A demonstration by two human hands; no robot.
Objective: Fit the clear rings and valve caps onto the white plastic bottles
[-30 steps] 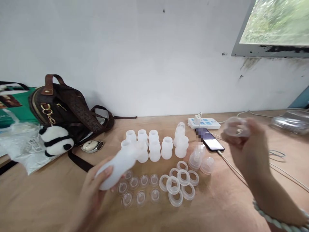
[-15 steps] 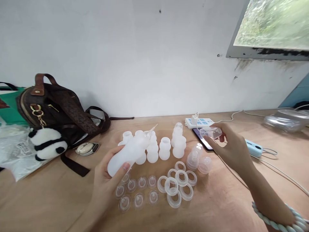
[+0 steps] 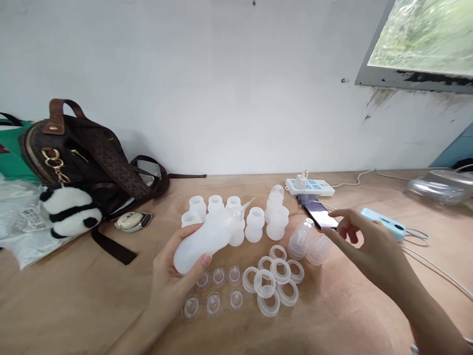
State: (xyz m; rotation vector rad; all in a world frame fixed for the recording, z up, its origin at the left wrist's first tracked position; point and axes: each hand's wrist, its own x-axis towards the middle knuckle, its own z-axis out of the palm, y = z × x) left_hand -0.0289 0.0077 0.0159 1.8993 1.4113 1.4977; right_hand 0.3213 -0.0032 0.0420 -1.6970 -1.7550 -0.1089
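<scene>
My left hand (image 3: 185,268) is wrapped round a white soft bottle (image 3: 203,244), tilted, with a clear top and a thin pointed tip up to the right. Behind it stand several white wavy bottles (image 3: 254,224); the held one hides some of them. My right hand (image 3: 356,236) has thumb and forefinger apart, with nothing visible between them, beside the clear domed caps (image 3: 318,250) and a stack of them (image 3: 300,240). Below lie several translucent rings (image 3: 265,283), partly overlapping, and clear nipple-like pieces (image 3: 213,303) in rows.
A phone (image 3: 320,213) lies by my right fingers, near a power strip (image 3: 312,187) and a light blue device (image 3: 384,224) with cables. At left are a brown backpack (image 3: 83,153), a panda plush (image 3: 72,212) and a watch (image 3: 133,222). Clear plastic (image 3: 439,187) lies far right.
My right hand has let go of the clear domed cap and come down and nearer, beside the other caps. My left hand with the bottle has shifted slightly right.
</scene>
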